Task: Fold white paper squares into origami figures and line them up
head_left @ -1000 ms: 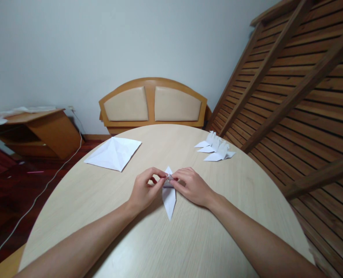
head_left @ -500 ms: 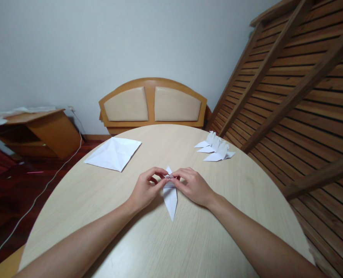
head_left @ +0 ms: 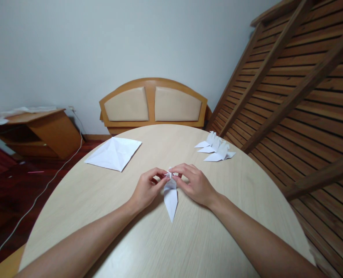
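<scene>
Left hand point(head_left: 148, 187) pinches the folded paper point(head_left: 170, 199), point towards six o'clock; right hand point(head_left: 195, 185) curls loosely at its twelve-o'clock end, grip indeterminable. Folding appears partial. Paper figures point(head_left: 217, 155), two o'clock, look complete; creased sheet point(head_left: 115, 154), ten o'clock, lies unshaped.

Pale wall point(head_left: 78, 46) behind wooden headboard point(head_left: 152, 104)

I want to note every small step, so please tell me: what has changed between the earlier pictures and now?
On the right hand, the index finger has reached farther forward, over the far end of the paper. Its near tip has swung slightly right since the first picture. No hold was visibly released; the left hand, figures and sheet stayed.
</scene>
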Action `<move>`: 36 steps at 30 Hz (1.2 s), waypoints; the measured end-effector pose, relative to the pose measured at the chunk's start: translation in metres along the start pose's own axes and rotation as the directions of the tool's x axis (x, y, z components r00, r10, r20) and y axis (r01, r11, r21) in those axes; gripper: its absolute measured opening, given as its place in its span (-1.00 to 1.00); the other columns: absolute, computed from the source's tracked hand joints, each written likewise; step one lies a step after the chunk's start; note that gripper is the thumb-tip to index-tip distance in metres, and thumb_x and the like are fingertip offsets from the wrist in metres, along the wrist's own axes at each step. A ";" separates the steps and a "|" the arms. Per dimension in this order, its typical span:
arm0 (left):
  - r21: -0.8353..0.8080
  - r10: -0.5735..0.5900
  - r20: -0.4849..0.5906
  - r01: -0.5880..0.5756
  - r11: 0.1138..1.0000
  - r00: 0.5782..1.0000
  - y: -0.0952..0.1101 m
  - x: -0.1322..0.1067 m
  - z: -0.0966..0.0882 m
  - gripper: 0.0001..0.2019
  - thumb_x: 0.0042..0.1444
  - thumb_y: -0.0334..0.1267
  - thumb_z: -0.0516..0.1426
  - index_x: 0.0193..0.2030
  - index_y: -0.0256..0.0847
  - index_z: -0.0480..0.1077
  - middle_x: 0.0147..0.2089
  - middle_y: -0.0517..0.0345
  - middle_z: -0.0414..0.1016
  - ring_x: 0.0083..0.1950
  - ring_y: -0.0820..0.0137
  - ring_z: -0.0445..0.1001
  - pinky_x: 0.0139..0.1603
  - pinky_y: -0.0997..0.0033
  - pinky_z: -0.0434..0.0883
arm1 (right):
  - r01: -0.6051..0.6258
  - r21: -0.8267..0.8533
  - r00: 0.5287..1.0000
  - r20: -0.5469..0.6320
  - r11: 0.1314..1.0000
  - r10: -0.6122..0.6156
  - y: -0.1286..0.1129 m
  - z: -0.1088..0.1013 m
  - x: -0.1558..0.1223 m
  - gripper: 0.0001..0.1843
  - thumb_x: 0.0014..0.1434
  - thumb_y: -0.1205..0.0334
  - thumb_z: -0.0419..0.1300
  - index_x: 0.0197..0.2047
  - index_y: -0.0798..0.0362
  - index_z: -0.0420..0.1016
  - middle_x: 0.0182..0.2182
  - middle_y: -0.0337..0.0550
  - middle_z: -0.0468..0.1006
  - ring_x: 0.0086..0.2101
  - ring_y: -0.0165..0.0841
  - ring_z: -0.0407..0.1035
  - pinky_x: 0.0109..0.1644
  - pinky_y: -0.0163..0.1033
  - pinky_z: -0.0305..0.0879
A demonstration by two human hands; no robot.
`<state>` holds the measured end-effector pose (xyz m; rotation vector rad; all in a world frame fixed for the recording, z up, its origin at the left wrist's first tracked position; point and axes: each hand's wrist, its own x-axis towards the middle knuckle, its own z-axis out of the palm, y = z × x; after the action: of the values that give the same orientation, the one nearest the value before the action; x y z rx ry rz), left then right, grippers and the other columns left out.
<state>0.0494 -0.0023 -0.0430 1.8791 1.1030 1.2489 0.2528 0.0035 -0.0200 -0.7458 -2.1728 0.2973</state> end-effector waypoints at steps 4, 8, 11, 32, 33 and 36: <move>0.015 0.009 -0.002 -0.009 1.000 1.000 0.001 0.000 0.000 -0.88 0.20 -0.21 0.22 -0.23 -0.20 0.54 -0.26 0.09 0.62 -0.26 0.37 0.55 -0.36 0.46 0.42 | -0.013 -0.011 1.000 0.004 1.000 0.013 0.000 -0.001 0.000 -0.88 0.37 0.25 0.15 -0.04 -0.03 0.45 -0.14 -0.17 0.61 -0.25 -0.35 0.48 -0.05 -0.14 0.28; 0.015 0.011 -0.004 -0.011 1.000 1.000 0.002 0.001 -0.001 -0.89 0.19 -0.22 0.22 -0.24 -0.20 0.53 -0.27 0.10 0.61 -0.27 0.38 0.54 -0.37 0.47 0.41 | -0.024 -0.014 1.000 0.006 1.000 0.024 0.002 -0.001 -0.001 -0.93 0.35 0.27 0.17 -0.09 -0.02 0.43 -0.17 -0.20 0.60 -0.27 -0.35 0.46 -0.05 -0.15 0.26; 0.012 0.009 0.000 -0.009 1.000 1.000 0.001 0.001 0.000 -0.89 0.19 -0.23 0.22 -0.24 -0.20 0.53 -0.27 0.10 0.61 -0.27 0.38 0.54 -0.38 0.48 0.40 | -0.022 -0.010 1.000 0.008 1.000 0.022 0.003 -0.001 -0.002 -0.94 0.33 0.26 0.20 -0.11 -0.02 0.43 -0.17 -0.21 0.59 -0.26 -0.36 0.46 -0.03 -0.14 0.25; 0.018 0.024 0.020 -0.024 1.000 1.000 0.004 -0.001 0.000 -0.88 0.20 -0.21 0.21 -0.23 -0.20 0.54 -0.24 0.09 0.61 -0.24 0.37 0.55 -0.37 0.48 0.42 | -0.295 0.297 0.948 -0.025 0.908 0.316 -0.002 0.007 0.003 -0.91 0.25 0.24 0.24 -0.27 0.03 0.58 -0.32 -0.19 0.64 -0.28 -0.33 0.51 -0.12 -0.20 0.42; 0.013 0.012 0.025 -0.012 1.000 1.000 0.003 -0.001 0.000 -0.87 0.19 -0.21 0.22 -0.22 -0.20 0.53 -0.24 0.09 0.61 -0.25 0.37 0.55 -0.37 0.48 0.42 | -0.284 0.292 0.952 -0.029 0.913 0.306 -0.002 0.006 0.003 -0.91 0.26 0.24 0.24 -0.27 0.03 0.57 -0.33 -0.19 0.63 -0.28 -0.33 0.50 -0.13 -0.21 0.41; 0.024 -0.029 0.045 0.028 0.999 0.999 -0.002 -0.001 0.001 -0.85 0.19 -0.19 0.22 -0.21 -0.21 0.53 -0.27 0.10 0.59 -0.30 0.38 0.53 -0.37 0.47 0.43 | -0.274 0.280 0.955 -0.037 0.920 0.295 0.000 0.005 0.003 -0.90 0.26 0.25 0.24 -0.28 0.04 0.56 -0.34 -0.20 0.61 -0.30 -0.34 0.49 -0.15 -0.22 0.39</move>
<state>0.0500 -0.0027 -0.0453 1.8937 1.1210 1.1764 0.2476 0.0053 -0.0215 -0.8982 -1.8955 0.6921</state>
